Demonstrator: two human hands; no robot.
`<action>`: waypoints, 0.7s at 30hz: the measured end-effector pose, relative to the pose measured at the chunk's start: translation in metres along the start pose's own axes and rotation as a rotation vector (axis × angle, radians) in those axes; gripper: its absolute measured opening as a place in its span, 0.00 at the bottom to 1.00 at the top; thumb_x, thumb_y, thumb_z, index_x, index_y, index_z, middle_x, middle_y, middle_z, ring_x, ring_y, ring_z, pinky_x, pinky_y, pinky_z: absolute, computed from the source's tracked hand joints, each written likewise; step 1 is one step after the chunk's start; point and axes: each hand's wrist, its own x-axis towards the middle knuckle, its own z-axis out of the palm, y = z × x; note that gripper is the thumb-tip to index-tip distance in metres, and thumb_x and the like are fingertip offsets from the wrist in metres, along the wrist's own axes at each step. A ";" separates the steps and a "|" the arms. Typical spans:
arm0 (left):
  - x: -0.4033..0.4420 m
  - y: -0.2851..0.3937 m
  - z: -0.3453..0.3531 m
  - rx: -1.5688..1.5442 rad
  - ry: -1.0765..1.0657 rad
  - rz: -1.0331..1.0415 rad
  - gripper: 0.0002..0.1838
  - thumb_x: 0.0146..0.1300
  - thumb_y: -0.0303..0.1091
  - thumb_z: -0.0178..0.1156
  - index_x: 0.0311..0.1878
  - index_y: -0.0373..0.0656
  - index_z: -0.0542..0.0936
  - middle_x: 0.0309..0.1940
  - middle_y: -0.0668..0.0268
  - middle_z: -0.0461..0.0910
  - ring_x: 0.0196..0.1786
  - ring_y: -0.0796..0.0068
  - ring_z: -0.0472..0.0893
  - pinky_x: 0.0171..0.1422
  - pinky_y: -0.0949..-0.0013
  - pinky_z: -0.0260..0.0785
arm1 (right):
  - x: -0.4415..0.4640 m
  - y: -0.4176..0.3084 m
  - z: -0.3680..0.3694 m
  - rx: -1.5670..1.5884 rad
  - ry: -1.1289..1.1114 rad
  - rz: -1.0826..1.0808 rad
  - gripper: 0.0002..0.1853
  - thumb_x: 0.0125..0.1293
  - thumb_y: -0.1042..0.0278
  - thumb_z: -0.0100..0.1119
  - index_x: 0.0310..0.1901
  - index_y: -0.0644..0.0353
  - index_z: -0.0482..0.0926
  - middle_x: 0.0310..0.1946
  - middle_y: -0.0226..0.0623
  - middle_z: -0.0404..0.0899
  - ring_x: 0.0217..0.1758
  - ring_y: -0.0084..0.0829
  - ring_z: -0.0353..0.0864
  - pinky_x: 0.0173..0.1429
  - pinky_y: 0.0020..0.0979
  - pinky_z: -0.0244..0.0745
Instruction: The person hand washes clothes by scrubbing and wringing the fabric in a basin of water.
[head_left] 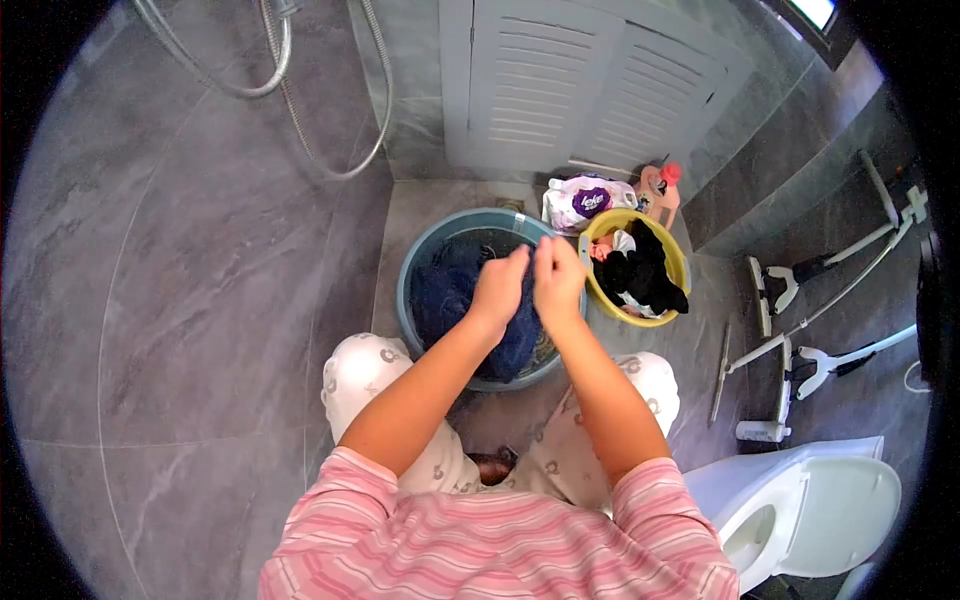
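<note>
A blue-grey round basin stands on the floor in front of my knees. In it lies a dark navy garment, partly in water; its exact kind is not clear. My left hand is closed on a raised part of the garment above the middle of the basin. Close beside it, my right hand is also closed on the cloth, near the basin's right side. The fingertips of both hands point away from me and are partly hidden.
A yellow basin with dark and light clothes stands at the right. Behind it are a white-and-purple package and a pink bottle. Mops and a toilet are farther right. A shower hose hangs upper left.
</note>
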 end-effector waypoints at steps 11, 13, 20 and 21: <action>0.041 -0.036 -0.030 0.428 0.027 0.201 0.17 0.61 0.47 0.53 0.24 0.44 0.75 0.20 0.71 0.74 0.21 0.74 0.71 0.32 0.69 0.64 | -0.031 -0.061 -0.015 -0.078 -0.454 -0.775 0.16 0.40 0.68 0.65 0.15 0.53 0.64 0.15 0.32 0.64 0.17 0.33 0.67 0.20 0.32 0.65; 0.034 -0.038 -0.018 0.056 -0.042 -0.156 0.14 0.62 0.45 0.53 0.29 0.45 0.76 0.24 0.71 0.77 0.28 0.76 0.75 0.36 0.69 0.65 | -0.020 -0.035 -0.025 -0.023 -0.340 -0.824 0.15 0.42 0.71 0.63 0.15 0.55 0.62 0.15 0.34 0.62 0.15 0.36 0.64 0.19 0.35 0.60; 0.007 0.002 -0.014 -0.272 -0.094 -0.204 0.20 0.65 0.46 0.48 0.47 0.39 0.77 0.43 0.64 0.79 0.44 0.71 0.78 0.53 0.70 0.66 | 0.024 0.010 -0.028 -0.230 -0.064 -0.090 0.11 0.53 0.68 0.61 0.22 0.62 0.69 0.20 0.41 0.69 0.22 0.42 0.69 0.28 0.36 0.67; 0.012 0.005 -0.018 -0.289 -0.048 -0.175 0.21 0.65 0.47 0.49 0.47 0.39 0.77 0.43 0.63 0.79 0.44 0.70 0.78 0.53 0.68 0.66 | 0.027 0.004 -0.030 -0.278 0.004 -0.142 0.10 0.54 0.67 0.61 0.27 0.62 0.70 0.25 0.42 0.70 0.28 0.42 0.70 0.33 0.37 0.67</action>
